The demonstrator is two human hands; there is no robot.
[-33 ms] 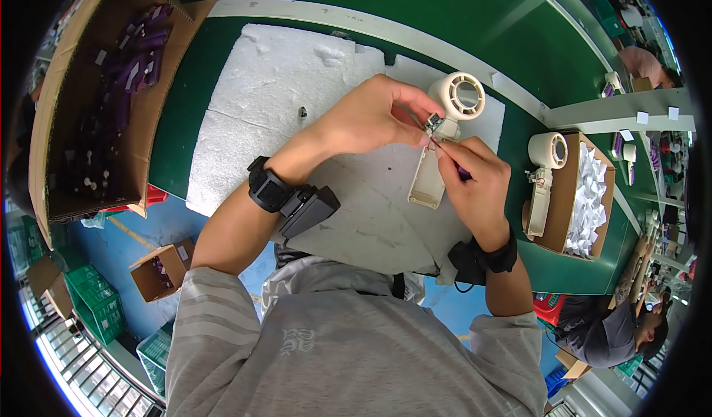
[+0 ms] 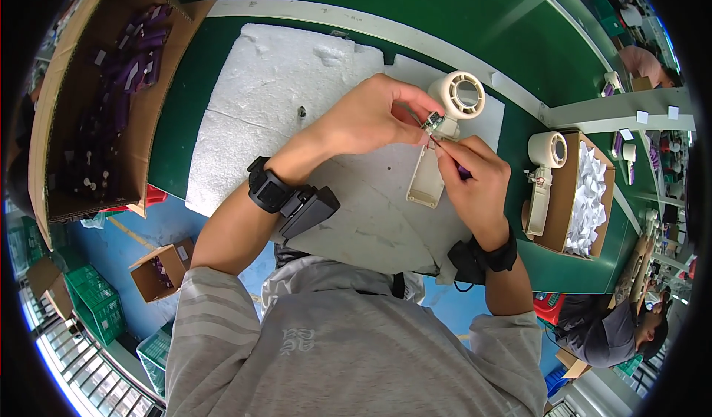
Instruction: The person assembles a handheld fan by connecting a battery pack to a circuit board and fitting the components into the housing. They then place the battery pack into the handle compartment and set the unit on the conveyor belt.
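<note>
We're pinching a small board (image 2: 432,122) in the left hand (image 2: 371,116), thumb and fingers nearly together. We're gripping a thin wire (image 2: 437,143) just below it with the right hand's (image 2: 478,183) fingertips, a purple piece (image 2: 464,173) showing under them. Right beneath the grip, we're seeing a fan (image 2: 425,185) lying on foam (image 2: 297,61), head up-right, handle downward. Farther right, we're seeing another fan (image 2: 544,187) beside a box (image 2: 558,217) of white slips; far left, a carton (image 2: 174,68) of purple parts (image 2: 130,76).

head cam: above and just behind the hands (image 2: 374,119), pretty close
facing: down onto hands plus surface (image 2: 593,274)
lens: wide fisheye
</note>
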